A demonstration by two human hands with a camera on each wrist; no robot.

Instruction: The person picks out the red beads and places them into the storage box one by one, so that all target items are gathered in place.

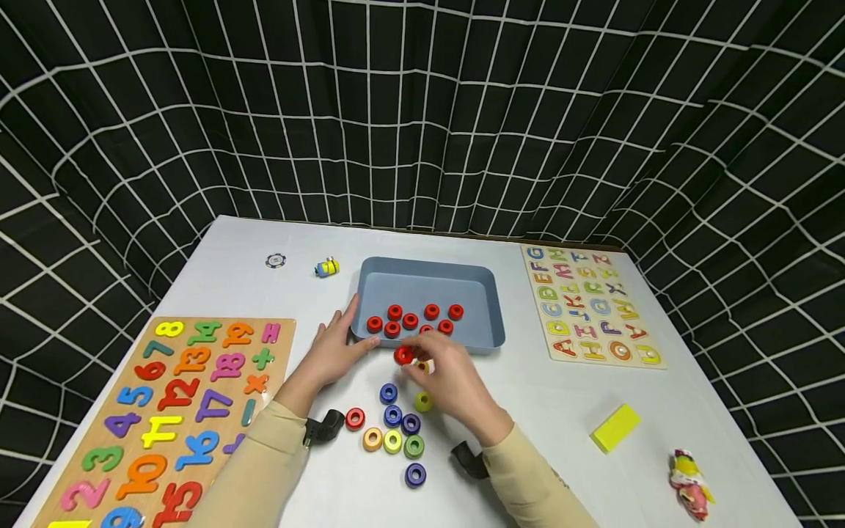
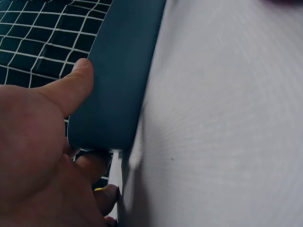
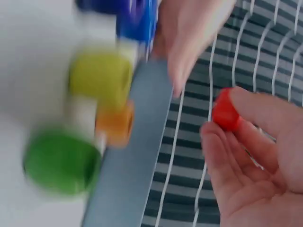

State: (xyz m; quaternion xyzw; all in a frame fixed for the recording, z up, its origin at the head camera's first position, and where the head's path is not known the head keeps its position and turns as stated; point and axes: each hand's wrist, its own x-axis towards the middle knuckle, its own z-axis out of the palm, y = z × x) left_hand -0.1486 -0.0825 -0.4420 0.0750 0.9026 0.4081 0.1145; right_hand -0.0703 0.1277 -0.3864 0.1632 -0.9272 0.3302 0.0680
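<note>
A blue-grey tray (image 1: pixel 422 270) holds several red rings (image 1: pixel 409 321) grouped in its front half. My left hand (image 1: pixel 335 348) rests at the tray's front left corner, its thumb along the front wall and its fingers spread beside the left wall. In the left wrist view the thumb lies against the tray wall (image 2: pixel 118 71). Just in front of the tray, my right hand (image 1: pixel 449 378) pinches a red ring (image 3: pixel 226 109) between thumb and fingertips. Below it on the table lie loose rings: blue (image 1: pixel 389 393), green (image 1: pixel 414 446), orange (image 1: pixel 372 438), yellow (image 1: pixel 392 441) and one red (image 1: pixel 355 419).
A wooden number board (image 1: pixel 158 367) lies at the left, an alphabet board (image 1: pixel 587 304) at the back right. A yellow block (image 1: pixel 615 427) and a small figure (image 1: pixel 689 484) are at the right. Behind the tray's left side sit a toy figure (image 1: pixel 326 267) and a poker chip (image 1: pixel 275 260).
</note>
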